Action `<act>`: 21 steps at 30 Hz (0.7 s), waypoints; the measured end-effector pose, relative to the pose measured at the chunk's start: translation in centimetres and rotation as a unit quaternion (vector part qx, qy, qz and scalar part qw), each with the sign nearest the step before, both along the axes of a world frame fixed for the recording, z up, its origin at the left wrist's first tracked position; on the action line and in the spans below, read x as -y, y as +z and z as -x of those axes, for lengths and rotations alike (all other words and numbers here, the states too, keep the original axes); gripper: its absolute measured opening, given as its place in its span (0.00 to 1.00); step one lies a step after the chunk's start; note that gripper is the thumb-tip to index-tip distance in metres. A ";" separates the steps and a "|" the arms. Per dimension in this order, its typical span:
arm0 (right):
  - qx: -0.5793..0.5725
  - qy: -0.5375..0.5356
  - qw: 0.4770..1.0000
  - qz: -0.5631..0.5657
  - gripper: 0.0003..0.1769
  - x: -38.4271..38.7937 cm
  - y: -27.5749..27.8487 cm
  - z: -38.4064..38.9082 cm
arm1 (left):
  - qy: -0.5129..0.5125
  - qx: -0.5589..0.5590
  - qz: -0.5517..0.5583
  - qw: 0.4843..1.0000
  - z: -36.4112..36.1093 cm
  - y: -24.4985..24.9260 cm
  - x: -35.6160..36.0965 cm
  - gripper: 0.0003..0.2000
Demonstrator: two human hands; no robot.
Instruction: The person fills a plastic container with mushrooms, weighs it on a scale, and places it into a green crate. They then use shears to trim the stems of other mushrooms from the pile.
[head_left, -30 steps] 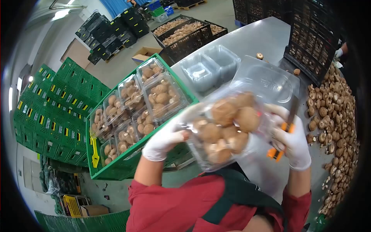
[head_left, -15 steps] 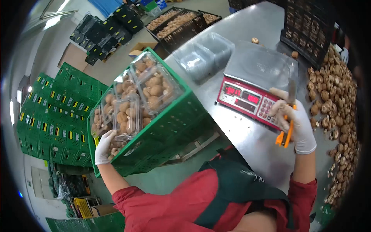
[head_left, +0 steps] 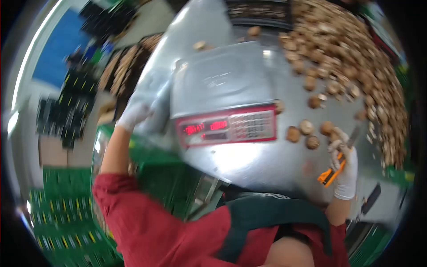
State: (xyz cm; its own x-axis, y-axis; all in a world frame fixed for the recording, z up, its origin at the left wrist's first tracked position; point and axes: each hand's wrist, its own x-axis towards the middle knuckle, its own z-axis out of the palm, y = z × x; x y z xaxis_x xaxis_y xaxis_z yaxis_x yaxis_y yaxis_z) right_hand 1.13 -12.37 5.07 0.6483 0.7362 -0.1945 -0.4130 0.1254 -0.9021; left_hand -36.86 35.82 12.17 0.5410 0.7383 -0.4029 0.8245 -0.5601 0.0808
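My right hand, in a white glove, is closed around a utility knife with an orange and black handle, its blade pointing up and away. Its fingertips are right by a brown mushroom on the metal table. My left hand, also gloved, is stretched out at the table's left edge beside the clear plastic punnets; motion smears its fingers. Between my hands stands a red scale with a bare metal pan and lit red digits.
A large heap of mushrooms covers the right side of the table, with a black crate behind the scale. A green crate stands below my left arm. Stacked green crates are at the left.
My left hand has left the filled punnets in the green crate and moved up to the clear punnets. My right hand, still gripping the knife, has moved from the scale's keys to the loose mushrooms. The view has turned right.
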 end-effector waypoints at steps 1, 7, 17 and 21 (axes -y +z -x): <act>-0.001 -0.021 1.000 0.013 0.29 1.1 -0.1 0.2 | -0.024 -0.024 0.004 0.999 0.3 -1.2 -0.7 0.14; -0.051 -0.055 0.995 0.071 0.24 4.9 -0.2 0.6 | -0.024 0.057 -0.095 0.994 3.9 -6.3 -3.7 0.10; -0.030 -0.040 0.996 0.080 0.23 6.4 -0.4 -0.3 | 0.142 0.310 -0.067 0.938 3.4 3.5 -4.2 0.08; -0.033 -0.085 0.993 0.070 0.21 8.2 -1.2 -1.5 | 0.041 0.372 -0.047 0.926 -7.4 5.7 6.1 0.10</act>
